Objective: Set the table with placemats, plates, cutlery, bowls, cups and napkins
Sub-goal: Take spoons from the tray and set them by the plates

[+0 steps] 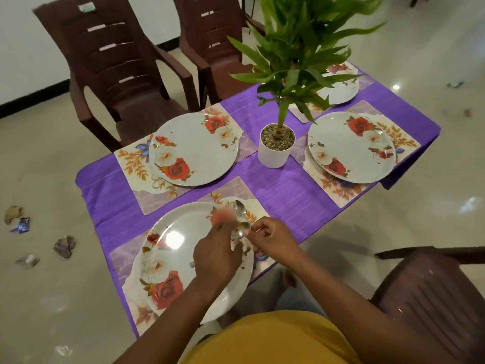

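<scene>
A small table under a purple cloth (283, 190) carries several floral placemats, each with a white rose-patterned plate. The nearest plate (173, 253) lies on its placemat (123, 261) in front of me. Over that plate's right rim, my left hand (217, 253) and my right hand (273, 240) meet around a bunch of metal spoons (240, 219). Spoon bowls stick up between the two hands. My left fingers are blurred with motion; my right fingers curl round the handles. Other plates sit at far left (194, 148), right (351, 148) and far right (341, 88).
A potted plant in a white pot (275, 151) stands mid-table, its leaves hiding part of the far plate. Brown plastic chairs stand behind the table (115, 69) and at my right (433, 298). Crumpled wrappers (63, 245) lie on the floor at left.
</scene>
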Motion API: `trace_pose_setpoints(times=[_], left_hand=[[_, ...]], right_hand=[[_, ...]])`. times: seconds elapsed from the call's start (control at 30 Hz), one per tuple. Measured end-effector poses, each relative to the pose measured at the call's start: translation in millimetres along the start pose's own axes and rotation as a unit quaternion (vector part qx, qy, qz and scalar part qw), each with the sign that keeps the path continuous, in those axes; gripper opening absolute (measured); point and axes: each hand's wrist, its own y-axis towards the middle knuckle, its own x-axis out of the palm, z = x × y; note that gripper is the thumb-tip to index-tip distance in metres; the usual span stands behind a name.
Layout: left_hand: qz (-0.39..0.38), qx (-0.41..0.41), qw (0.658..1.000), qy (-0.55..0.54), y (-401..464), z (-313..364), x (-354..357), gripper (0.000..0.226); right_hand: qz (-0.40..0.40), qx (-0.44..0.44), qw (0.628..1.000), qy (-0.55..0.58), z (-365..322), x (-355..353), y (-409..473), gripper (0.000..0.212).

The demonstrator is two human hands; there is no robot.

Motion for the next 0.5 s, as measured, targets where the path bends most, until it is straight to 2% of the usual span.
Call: trace_pose_setpoints(times=[0.07, 0.13, 0.23, 0.37, 0.43, 0.5], left_hand=[[-0.008, 0.017, 1.0, -0.005, 4.7, 20.9, 5.8, 0.045], [-0.023, 0.019, 0.999, -0.019, 9.9, 42.2, 14.0, 0.044], [-0.051, 0.006, 0.995, -0.087, 20.5, 69.9, 30.4, 0.041], [-0.12, -0.069, 0.979, -0.148, 39.4, 111.7, 58.8, 0.013], [-0.137, -0.097, 0.972, -0.163, 50.6, 137.8, 74.2, 0.025], [-0.136, -0.11, 0.969, -0.173, 60.4, 164.5, 86.9, 0.026]], right_hand=[[-0.004, 0.003, 0.999, 0.039, 1.0, -7.7, 1.2, 0.029], [0.012, -0.007, 0.998, 0.066, 3.3, -25.1, 5.5, 0.022], [0.032, -0.013, 0.996, 0.087, 4.8, -62.9, 11.7, 0.017], [0.042, -0.033, 0.996, 0.072, 11.4, -121.7, 25.4, 0.01], [0.039, -0.043, 0.996, 0.068, 15.0, -152.0, 32.0, 0.013], [0.036, -0.046, 0.995, 0.087, 17.8, -181.2, 37.4, 0.026]])
